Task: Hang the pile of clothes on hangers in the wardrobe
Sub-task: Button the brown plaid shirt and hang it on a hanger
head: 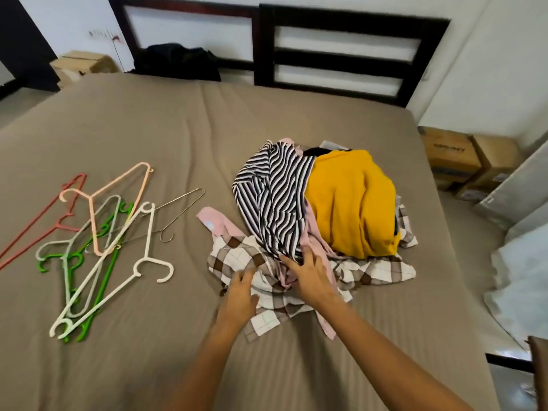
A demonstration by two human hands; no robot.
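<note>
A pile of clothes lies right of centre on the bed [148, 129]. On top are a yellow garment [353, 203] and a black-and-white striped one [275, 200]; a pink one [221, 225] and a brown-and-white checked shirt [237, 259] lie beneath. My right hand [311, 272] rests on the near edge of the pile, fingers spread against the striped and pink cloth. Just left of it, my left hand [241, 295] touches the checked shirt with fingers loosely bent. To the left lies a heap of several hangers [100, 247] in white, green, peach, red and wire.
A dark slatted headboard [341, 57] stands at the far end, with a black garment [178, 62] at its left. Cardboard boxes [462, 161] sit on the floor right of the bed, another box [83, 65] at far left. White bundles [525, 271] lie at the right edge.
</note>
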